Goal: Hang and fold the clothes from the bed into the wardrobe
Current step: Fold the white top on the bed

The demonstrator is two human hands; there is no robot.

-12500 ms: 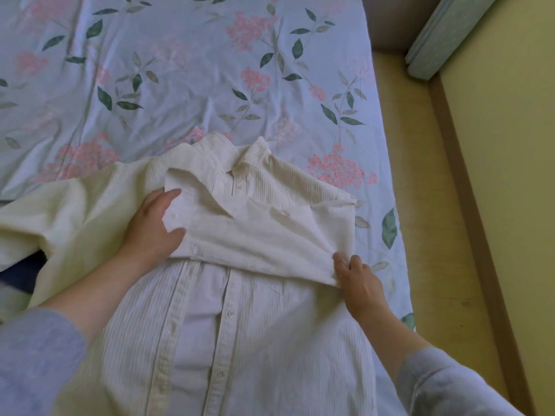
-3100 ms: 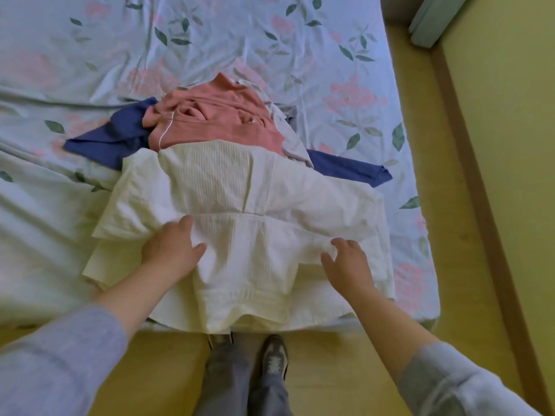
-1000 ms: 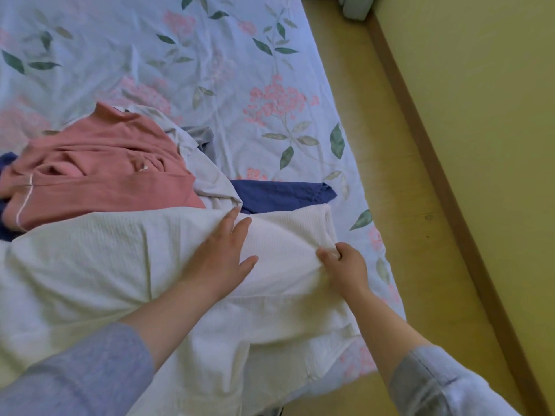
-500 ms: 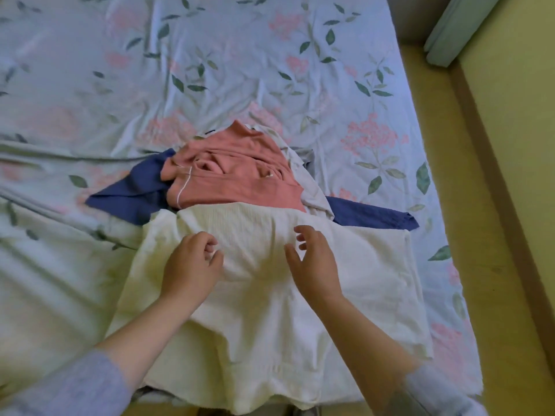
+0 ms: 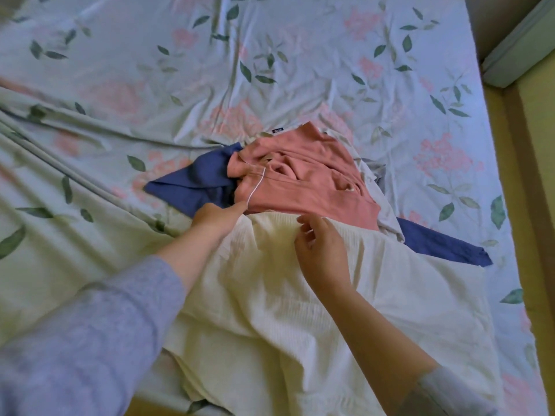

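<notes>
A folded cream ribbed shirt [image 5: 330, 310] lies on the near side of the bed, its near end hanging over the edge. My left hand [image 5: 214, 219] grips the shirt's far left corner, with the index finger stretched towards a crumpled pink garment [image 5: 306, 181]. My right hand [image 5: 322, 250] rests on the shirt's far edge with loosely curled fingers that hold nothing. The pink garment lies on a dark blue one [image 5: 192, 184] and a pale grey one [image 5: 381, 202], just beyond the shirt.
The bed has a floral sheet [image 5: 210, 70] with deep creases on the left. A strip of yellow floor [image 5: 537, 205] runs along the right. A pale green board [image 5: 516, 46] leans in the far right corner.
In the last half second my left hand slid out to the shirt's far left corner. My right hand moved a little right along the far edge. Before that, the shirt was folded smaller.
</notes>
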